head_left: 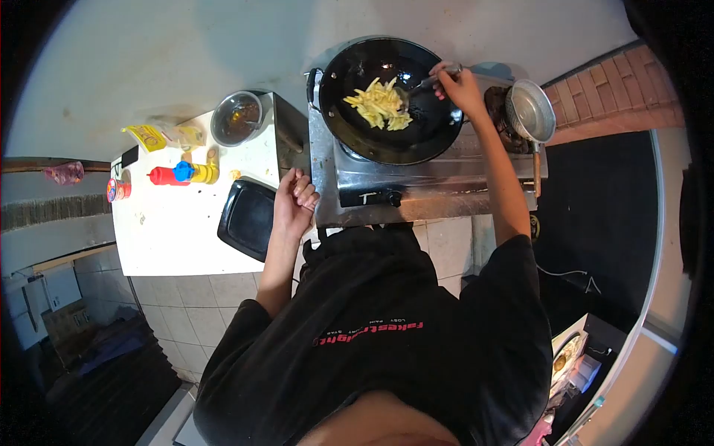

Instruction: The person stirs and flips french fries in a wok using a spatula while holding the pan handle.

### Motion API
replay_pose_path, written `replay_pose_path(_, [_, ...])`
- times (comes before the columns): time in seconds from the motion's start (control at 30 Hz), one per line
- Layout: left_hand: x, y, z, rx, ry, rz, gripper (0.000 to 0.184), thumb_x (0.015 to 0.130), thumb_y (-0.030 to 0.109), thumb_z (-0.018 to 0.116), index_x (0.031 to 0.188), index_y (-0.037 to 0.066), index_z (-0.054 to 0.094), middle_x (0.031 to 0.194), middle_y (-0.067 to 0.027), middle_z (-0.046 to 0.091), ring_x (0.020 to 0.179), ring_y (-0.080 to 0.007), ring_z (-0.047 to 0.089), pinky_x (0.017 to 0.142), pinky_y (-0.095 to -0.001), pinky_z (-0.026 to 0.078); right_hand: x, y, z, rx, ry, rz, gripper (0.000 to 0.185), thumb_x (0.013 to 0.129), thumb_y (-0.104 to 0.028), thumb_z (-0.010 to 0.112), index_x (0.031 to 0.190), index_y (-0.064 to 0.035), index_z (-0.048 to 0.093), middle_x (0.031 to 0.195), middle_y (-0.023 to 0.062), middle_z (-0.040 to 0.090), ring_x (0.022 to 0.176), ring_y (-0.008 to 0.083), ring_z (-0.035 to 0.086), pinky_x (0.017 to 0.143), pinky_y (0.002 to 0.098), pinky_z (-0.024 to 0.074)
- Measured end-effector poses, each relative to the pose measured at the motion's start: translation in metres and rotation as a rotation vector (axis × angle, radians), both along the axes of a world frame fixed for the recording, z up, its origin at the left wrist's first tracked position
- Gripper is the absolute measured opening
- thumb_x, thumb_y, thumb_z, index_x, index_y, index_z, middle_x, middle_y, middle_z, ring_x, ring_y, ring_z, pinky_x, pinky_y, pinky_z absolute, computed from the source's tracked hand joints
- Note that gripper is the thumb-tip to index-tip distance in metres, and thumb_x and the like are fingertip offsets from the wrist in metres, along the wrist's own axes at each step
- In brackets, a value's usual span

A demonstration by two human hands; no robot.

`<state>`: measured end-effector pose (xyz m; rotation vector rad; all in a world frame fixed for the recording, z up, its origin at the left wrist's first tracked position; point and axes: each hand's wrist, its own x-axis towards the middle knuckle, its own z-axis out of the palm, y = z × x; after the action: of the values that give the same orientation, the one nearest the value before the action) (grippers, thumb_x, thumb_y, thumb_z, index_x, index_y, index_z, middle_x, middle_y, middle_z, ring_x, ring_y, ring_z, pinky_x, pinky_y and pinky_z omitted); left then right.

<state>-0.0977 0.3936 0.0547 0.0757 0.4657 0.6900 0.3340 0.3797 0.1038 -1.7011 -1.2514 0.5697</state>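
Observation:
A large black wok (342,137) sits on the steel stove (446,178), with a heap of yellow strips of food (379,102) in it. My right hand (457,88) grips the handle of a metal spatula (425,84) over the wok's right side, and the blade touches the right edge of the food. Between the stove and the white table, my left hand (297,201) is raised with its fingers curled in and nothing visible in them. The nearest thing to it is a black tray (249,218) at the table's right edge.
The white table (178,245) on the left bears a metal bowl (236,119), a red bottle (165,176), a yellow bottle with a blue cap (196,172), a yellow packet (160,137) and a small jar (117,190). Right of the wok stands a saucepan (530,111), its handle pointing toward me.

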Motion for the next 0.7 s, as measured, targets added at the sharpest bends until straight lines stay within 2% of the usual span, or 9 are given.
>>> replay_pose_path(0.03, [-0.002, -0.001, 0.0, 0.002, -0.002, 0.003, 0.018, 0.106, 0.019, 0.044, 0.093, 0.008, 0.05, 0.062, 0.0026, 0.034, 0.05, -0.0084, 0.031, 0.049, -0.0244, 0.03, -0.002, -0.001, -0.008, 0.015, 0.323, 0.0, 0.018, 0.097, -0.015, 0.058, 0.093, -0.0003, 0.069, 0.068, 0.0065, 0.063, 0.059, 0.0115, 0.063, 0.054, 0.0283, 0.0525])
replay_pose_path(0.07, [-0.004, -0.001, 0.0, -0.003, 0.005, 0.007, 0.018, 0.106, 0.019, 0.044, 0.092, 0.008, 0.05, 0.062, 0.0026, 0.034, 0.05, -0.0085, 0.031, 0.049, -0.0245, 0.03, -0.002, -0.003, -0.014, 0.069, 0.35, 0.033, 0.021, 0.099, -0.013, 0.055, 0.093, 0.001, 0.068, 0.074, 0.0053, 0.066, 0.06, 0.011, 0.063, 0.054, 0.024, 0.0524])
replay_pose_path(0.2, [-0.002, 0.0, 0.001, -0.007, -0.007, 0.005, 0.019, 0.105, 0.019, 0.045, 0.092, 0.007, 0.05, 0.062, 0.0024, 0.034, 0.05, -0.0087, 0.031, 0.049, -0.0248, 0.029, -0.02, -0.012, 0.002, 0.139, 0.283, -0.029, 0.018, 0.098, -0.015, 0.058, 0.094, -0.0004, 0.068, 0.069, 0.0077, 0.064, 0.058, 0.0098, 0.062, 0.053, 0.0276, 0.0514])
replay_pose_path(0.27, [0.002, 0.003, 0.003, -0.004, -0.014, -0.014, 0.019, 0.105, 0.019, 0.045, 0.092, 0.007, 0.051, 0.062, 0.0023, 0.034, 0.05, -0.0087, 0.032, 0.049, -0.0249, 0.029, -0.048, -0.022, 0.049, 0.097, -0.251, -0.081, 0.012, 0.094, -0.015, 0.063, 0.096, -0.0038, 0.067, 0.073, 0.0125, 0.064, 0.061, 0.0173, 0.066, 0.056, 0.0331, 0.0508])
replay_pose_path(0.3, [0.005, 0.004, 0.003, -0.004, -0.02, -0.024, 0.019, 0.105, 0.019, 0.046, 0.092, 0.007, 0.051, 0.062, 0.0022, 0.034, 0.05, -0.0087, 0.032, 0.049, -0.0249, 0.029, -0.059, -0.025, 0.062, 0.097, -0.253, -0.088, 0.012, 0.094, -0.015, 0.063, 0.096, -0.0038, 0.067, 0.073, 0.0125, 0.064, 0.061, 0.0173, 0.066, 0.056, 0.0331, 0.0508])
replay_pose_path(0.37, [0.009, 0.004, 0.003, 0.0, -0.019, -0.042, 0.019, 0.105, 0.02, 0.047, 0.091, 0.008, 0.05, 0.061, 0.0025, 0.034, 0.049, -0.0083, 0.032, 0.049, -0.0248, 0.029, -0.078, -0.03, 0.08, 0.297, -0.479, 0.068, 0.014, 0.088, -0.016, 0.068, 0.099, -0.0068, 0.065, 0.081, 0.0146, 0.063, 0.07, 0.0293, 0.067, 0.062, 0.0389, 0.0505])
replay_pose_path(0.4, [0.011, 0.004, 0.003, 0.003, -0.015, -0.054, 0.02, 0.105, 0.022, 0.048, 0.09, 0.009, 0.05, 0.06, 0.0029, 0.034, 0.048, -0.0079, 0.032, 0.049, -0.0247, 0.03, -0.085, -0.034, 0.085, 0.244, -0.582, 0.107, 0.017, 0.086, -0.016, 0.069, 0.1, -0.0081, 0.063, 0.088, 0.0133, 0.063, 0.077, 0.0371, 0.063, 0.065, 0.042, 0.0513])
replay_pose_path(0.53, [0.014, 0.004, 0.003, 0.008, -0.03, -0.069, 0.02, 0.105, 0.021, 0.047, 0.09, 0.009, 0.05, 0.06, 0.003, 0.034, 0.049, -0.0081, 0.032, 0.049, -0.0247, 0.03, -0.107, -0.045, 0.089, 0.213, -0.67, 0.183, 0.017, 0.088, -0.016, 0.067, 0.102, -0.0087, 0.061, 0.083, 0.0128, 0.056, 0.073, 0.0364, 0.062, 0.064, 0.0438, 0.0515])
replay_pose_path(0.7, [0.014, 0.003, 0.001, 0.019, -0.003, -0.07, 0.019, 0.105, 0.021, 0.047, 0.09, 0.009, 0.05, 0.061, 0.0034, 0.034, 0.048, -0.0082, 0.031, 0.05, -0.0244, 0.03, -0.116, -0.055, 0.082, 0.198, -0.683, 0.174, 0.013, 0.086, -0.009, 0.066, 0.098, -0.005, 0.064, 0.081, 0.0116, 0.057, 0.069, 0.0344, 0.06, 0.061, 0.0404, 0.0496])
